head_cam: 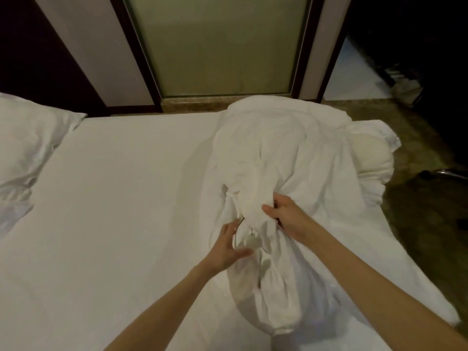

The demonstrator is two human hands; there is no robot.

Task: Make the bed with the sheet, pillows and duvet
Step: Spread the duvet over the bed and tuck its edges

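Right grip [283, 215] clenched on duvet [278, 148], left grip [228, 247] loose-fingered against it, white sheet [126, 198], pillow [27, 138] at left, frosted door [220, 46] beyond

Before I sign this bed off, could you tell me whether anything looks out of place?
Yes: the duvet lies bunched in a heap on the right of the sheet, spilling past its edge instead of spread flat.

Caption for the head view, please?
Right hand grips the bunched duvet on the sheet; left hand touches it.
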